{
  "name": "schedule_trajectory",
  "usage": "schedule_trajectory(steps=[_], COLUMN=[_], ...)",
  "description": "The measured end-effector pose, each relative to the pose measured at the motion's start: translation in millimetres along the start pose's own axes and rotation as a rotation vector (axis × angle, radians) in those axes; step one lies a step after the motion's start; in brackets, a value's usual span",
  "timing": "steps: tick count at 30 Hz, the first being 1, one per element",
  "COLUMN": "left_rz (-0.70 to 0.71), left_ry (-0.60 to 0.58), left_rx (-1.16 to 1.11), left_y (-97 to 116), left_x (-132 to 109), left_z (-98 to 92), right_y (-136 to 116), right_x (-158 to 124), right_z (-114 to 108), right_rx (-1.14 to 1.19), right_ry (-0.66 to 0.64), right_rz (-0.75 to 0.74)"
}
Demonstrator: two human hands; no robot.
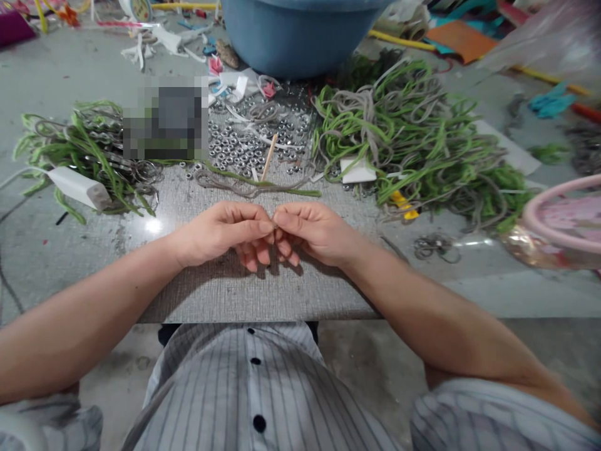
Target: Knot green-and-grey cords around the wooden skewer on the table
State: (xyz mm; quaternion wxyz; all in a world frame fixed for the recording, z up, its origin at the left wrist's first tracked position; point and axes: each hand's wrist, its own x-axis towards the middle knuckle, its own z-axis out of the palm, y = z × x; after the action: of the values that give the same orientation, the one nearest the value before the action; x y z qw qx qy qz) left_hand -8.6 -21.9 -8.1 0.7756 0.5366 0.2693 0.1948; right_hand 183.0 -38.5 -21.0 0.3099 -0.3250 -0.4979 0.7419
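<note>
Above the front of the table, my left hand (230, 233) and my right hand (312, 232) meet with thumbs and forefingers pinched together. Whatever lies between the fingertips is too small or hidden to name. Just beyond them a green and grey cord (263, 188) lies across the table, with a thin wooden stick (269, 158) standing at a slant over it. Many small metal rings (235, 147) are spread behind the cord. A big tangle of green and grey cords (394, 125) is heaped to the right, and a smaller bundle of cords (89, 138) lies on the left.
A blue basin (300, 37) stands at the back. On the left sits a white charger (81, 186) with its cable. To the right are a pink-rimmed container (535, 216), a small coil of grey cord (434, 246) and a yellow clip (404, 205). The table's front edge (272, 321) runs before my body.
</note>
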Motion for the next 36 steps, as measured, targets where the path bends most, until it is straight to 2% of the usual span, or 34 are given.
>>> schedule_trajectory(steps=[7, 11, 14, 18, 23, 29, 32, 36], left_rz=[-0.044, -0.047, -0.002, 0.07, 0.062, -0.022, -0.047, -0.031], left_ry=[0.03, 0.015, 0.024, 0.068, 0.03, -0.036, -0.017, 0.023], left_rx=[0.185, 0.117, 0.021, -0.125, -0.154, -0.154, -0.121, -0.109], left_y=[1.0, -0.3, -1.1, -2.1, -2.8, -0.7, -0.9, -4.1], left_x=[-0.2, 1.3, 2.6, 3.6, 3.3, 1.2, 1.4, 3.0], left_z=[-2.4, -2.1, -1.8, -3.5, -5.3, -4.7, -5.0, -6.5], right_y=[-2.9, -3.1, -2.0, -3.3, -5.9, -2.6, -0.6, -0.8], right_x=[2.0, 1.4, 1.5, 2.2, 2.5, 3.2, 3.9, 4.8], right_z=[-0.7, 0.9, -0.1, -2.2, -2.9, -4.7, -4.1, -3.2], right_rx=[-0.146, -0.165, -0.091, 0.074, 0.157, 0.032, -0.029, 0.04], right_ry=[0.124, 0.149, 0.168, 0.079, -0.029, 0.014, 0.048, 0.012], right_rz=[-0.003, -0.002, -0.034, -0.06, -0.036, -0.013, -0.034, -0.027])
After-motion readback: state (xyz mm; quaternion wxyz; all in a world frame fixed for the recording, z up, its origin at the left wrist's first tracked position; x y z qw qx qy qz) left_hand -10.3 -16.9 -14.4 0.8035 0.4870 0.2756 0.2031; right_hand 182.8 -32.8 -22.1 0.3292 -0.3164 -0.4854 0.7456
